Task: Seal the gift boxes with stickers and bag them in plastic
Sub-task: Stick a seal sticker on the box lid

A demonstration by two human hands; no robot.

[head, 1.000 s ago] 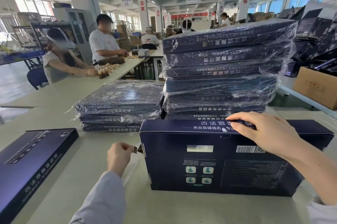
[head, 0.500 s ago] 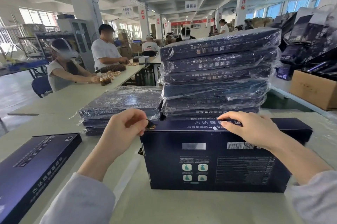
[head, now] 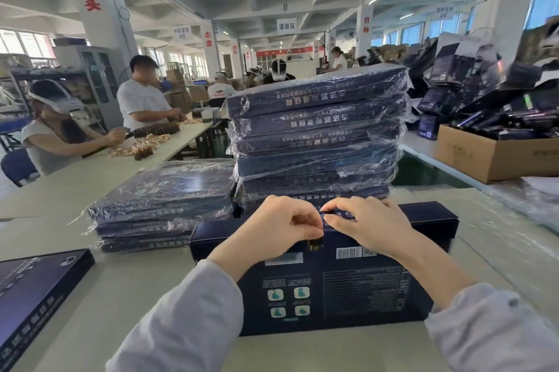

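Observation:
A dark navy gift box (head: 348, 290) stands on its long edge on the table, its printed back with a barcode facing me. My left hand (head: 284, 223) pinches a small dark sticker (head: 314, 246) at the middle of the box's top edge, where the sticker hangs onto the near face. My right hand (head: 366, 223) is right beside it, fingers bent over the top edge and thumb at the near rim, holding the box upright. The fingertips of both hands almost meet. Most of the sticker is hidden by my left thumb.
Directly behind the box rises a tall stack of plastic-bagged boxes (head: 317, 135), with a lower bagged stack (head: 163, 202) to its left. One unbagged box (head: 33, 293) lies flat at the near left. A cardboard carton (head: 490, 156) sits at the right. People work at the far-left table.
My left hand rose from the box's left corner and slid along the top edge to the middle with the sticker. The right hand's fingers curled closer to it.

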